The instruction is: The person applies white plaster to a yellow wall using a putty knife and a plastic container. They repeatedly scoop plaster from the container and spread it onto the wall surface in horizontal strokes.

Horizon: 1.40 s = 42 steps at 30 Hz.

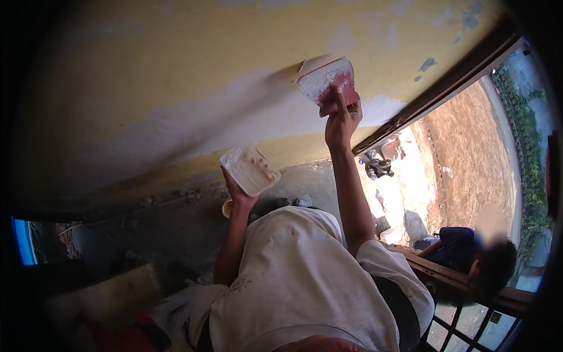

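Observation:
My right hand (343, 122) is raised to the yellow wall and closed on a red putty spreader (347, 92), thumb lying along its face. White putty coats the spreader's far part, which is by the wall; whether its edge touches I cannot tell. Lower and to the left, my left hand (239, 193) grips a white rectangular tray (256, 192) by its left side. Whitish putty (249, 167) lies in the tray, with lumps along its right side. Pale patches (234, 102) cover a broad band of the yellow wall (193, 58).
A dark door frame (437, 88) edges the wall on the right, with sunlit brown ground (469, 146) beyond. At the lower right a person in a dark blue shirt (457, 246) is near a barred frame (451, 325). Grey floor (176, 220) lies below, with a small round container (227, 208).

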Each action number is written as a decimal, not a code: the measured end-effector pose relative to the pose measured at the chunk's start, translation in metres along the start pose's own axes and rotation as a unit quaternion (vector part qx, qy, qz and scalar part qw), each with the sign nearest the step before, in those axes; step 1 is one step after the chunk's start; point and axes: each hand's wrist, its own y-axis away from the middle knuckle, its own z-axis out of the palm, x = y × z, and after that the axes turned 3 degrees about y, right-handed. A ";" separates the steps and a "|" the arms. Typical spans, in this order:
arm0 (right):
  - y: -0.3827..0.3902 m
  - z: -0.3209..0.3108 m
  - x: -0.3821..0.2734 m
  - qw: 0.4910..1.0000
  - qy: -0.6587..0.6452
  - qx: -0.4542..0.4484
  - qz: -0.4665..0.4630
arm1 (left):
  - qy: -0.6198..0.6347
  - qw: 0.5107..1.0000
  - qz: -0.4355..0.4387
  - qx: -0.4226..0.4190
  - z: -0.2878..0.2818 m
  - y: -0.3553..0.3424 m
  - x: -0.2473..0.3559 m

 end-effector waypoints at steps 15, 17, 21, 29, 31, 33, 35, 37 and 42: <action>0.063 -0.033 -0.016 0.978 0.117 -0.159 0.062 | -0.019 0.998 -0.036 0.052 -0.022 0.015 0.028; 0.068 -0.022 -0.029 0.927 0.242 -0.253 -0.138 | -0.020 0.997 -0.045 0.052 -0.019 0.012 0.028; 0.093 -0.009 -0.038 0.914 0.304 -0.228 -0.143 | -0.044 0.997 -0.054 0.043 -0.007 0.008 0.031; 0.133 -0.020 -0.026 0.939 0.105 -0.299 0.135 | -0.043 0.996 -0.078 -0.006 -0.018 0.003 0.046; 0.129 -0.031 -0.018 0.942 0.137 -0.276 0.136 | -0.035 0.996 -0.085 0.000 -0.023 0.002 0.050; 0.123 -0.049 -0.005 0.954 0.211 -0.183 0.112 | -0.037 0.995 -0.092 0.018 -0.023 0.002 0.053; 0.120 -0.023 -0.005 0.962 0.264 -0.059 0.031 | -0.035 0.995 -0.087 0.024 -0.026 0.001 0.058; 0.111 -0.015 -0.008 0.975 0.220 -0.001 0.025 | -0.033 0.996 -0.085 0.012 -0.030 -0.002 0.061; 0.077 -0.020 0.008 0.980 0.146 0.097 0.091 | -0.039 0.995 -0.092 -0.009 -0.040 0.002 0.078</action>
